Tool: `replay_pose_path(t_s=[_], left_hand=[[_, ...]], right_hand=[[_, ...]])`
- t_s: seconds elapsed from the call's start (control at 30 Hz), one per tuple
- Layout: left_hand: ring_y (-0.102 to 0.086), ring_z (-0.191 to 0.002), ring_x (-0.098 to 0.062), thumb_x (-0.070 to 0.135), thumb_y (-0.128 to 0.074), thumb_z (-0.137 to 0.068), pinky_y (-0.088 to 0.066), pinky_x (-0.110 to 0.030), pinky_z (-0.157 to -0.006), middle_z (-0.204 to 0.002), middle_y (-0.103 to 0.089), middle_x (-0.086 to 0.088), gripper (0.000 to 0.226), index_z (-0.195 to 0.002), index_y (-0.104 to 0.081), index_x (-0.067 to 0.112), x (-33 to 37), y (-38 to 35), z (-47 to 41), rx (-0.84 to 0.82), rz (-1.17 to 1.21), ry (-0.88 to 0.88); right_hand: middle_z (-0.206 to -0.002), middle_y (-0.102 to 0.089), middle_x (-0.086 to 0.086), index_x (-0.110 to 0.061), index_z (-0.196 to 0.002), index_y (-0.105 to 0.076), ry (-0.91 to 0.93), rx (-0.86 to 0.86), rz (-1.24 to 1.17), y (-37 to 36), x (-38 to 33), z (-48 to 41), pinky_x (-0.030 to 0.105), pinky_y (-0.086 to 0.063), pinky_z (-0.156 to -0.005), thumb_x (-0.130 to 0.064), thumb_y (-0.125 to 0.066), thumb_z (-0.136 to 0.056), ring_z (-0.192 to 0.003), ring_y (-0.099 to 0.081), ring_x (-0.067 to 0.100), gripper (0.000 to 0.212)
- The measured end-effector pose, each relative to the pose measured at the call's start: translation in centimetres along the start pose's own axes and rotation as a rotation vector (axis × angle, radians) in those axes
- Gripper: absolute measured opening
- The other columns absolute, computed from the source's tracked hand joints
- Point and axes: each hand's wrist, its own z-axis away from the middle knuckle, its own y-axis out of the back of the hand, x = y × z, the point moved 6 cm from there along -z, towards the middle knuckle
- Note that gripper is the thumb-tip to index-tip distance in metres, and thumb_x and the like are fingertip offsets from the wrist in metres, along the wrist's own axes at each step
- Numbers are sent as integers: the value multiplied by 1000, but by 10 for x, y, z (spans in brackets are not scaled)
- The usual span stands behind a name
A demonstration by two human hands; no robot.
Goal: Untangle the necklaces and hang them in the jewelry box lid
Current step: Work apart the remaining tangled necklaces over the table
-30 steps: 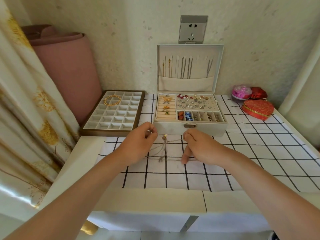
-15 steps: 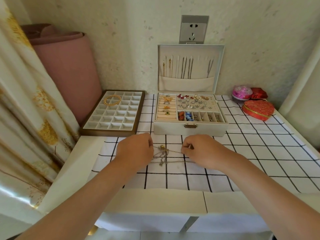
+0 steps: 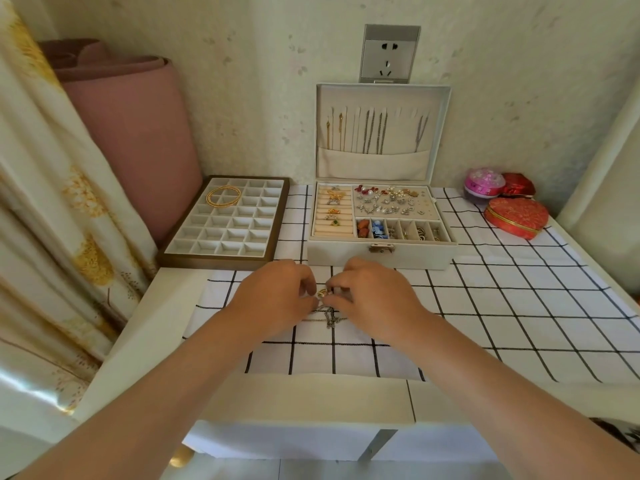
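Observation:
A small knot of thin silver and gold necklaces (image 3: 327,308) lies on the checked cloth just in front of the white jewelry box (image 3: 381,252). My left hand (image 3: 277,299) and my right hand (image 3: 372,297) meet over the knot, fingertips pinching its gold part between them. The chains' loose ends trail toward me below the fingers. The box's open lid (image 3: 381,98) stands upright against the wall, with several chains hanging in it above a fabric pocket.
A brown compartment tray (image 3: 194,258) holding gold bangles sits left of the box. Red heart-shaped tins (image 3: 516,218) and a pink case (image 3: 483,185) stand at the back right. A pink roll and a curtain close in the left side. The table's front edge is near my forearms.
My hands have drawn together over the necklaces, from spread apart with the chains stretched between them to nearly touching. The knot now sits bunched under my fingertips.

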Motion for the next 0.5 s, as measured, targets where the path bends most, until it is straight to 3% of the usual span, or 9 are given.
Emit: replay_pose_path(t_s=[0.07, 0.17, 0.3, 0.37, 0.5], left_hand=[[-59, -90, -6, 39, -72, -86, -53, -28, -80, -90, -61, 15, 11, -94, -66, 33, 0, 0, 0, -11, 29, 16], [-59, -87, -2, 33, -72, -87, -48, -20, -73, -92, -63, 16, 12, -98, -67, 34, -5, -1, -1, -27, 104, 64], [-63, -79, -4, 23, -70, -89, -43, -13, -64, -88, -70, 10, 9, -97, -72, 28, -4, -3, -2, -59, 554, 133], [-65, -81, -6, 17, -71, -88, -46, -10, -65, -88, -73, 4, 13, -98, -74, 23, 0, -2, -1, -60, 762, 164], [-66, -81, -9, 19, -77, -86, -51, -14, -70, -93, -75, -1, 13, -98, -75, 19, 3, -1, 1, -19, 880, 205]], right_hand=[[-97, -61, -7, -30, -109, -75, -59, -13, -97, -5, 3, -3, 31, -49, -72, -41, -65, -94, -90, -58, 12, 21], [-89, -67, -14, -31, -93, -74, -247, -45, -522, -6, 15, -6, 22, -50, -77, -26, -74, -89, -84, -62, 1, 7], [-82, -76, -9, -26, -91, -78, -372, -13, -868, 2, 27, -5, 11, -47, -66, -23, -75, -88, -65, -60, -7, 5], [-80, -77, -11, -25, -92, -79, -436, 5, -978, 4, 32, -2, 13, -46, -62, -25, -73, -90, -60, -55, -2, 6], [-89, -78, -2, -20, -95, -78, -520, -24, -1153, 2, 34, 0, 24, -44, -64, -27, -70, -93, -67, -52, 9, 11]])
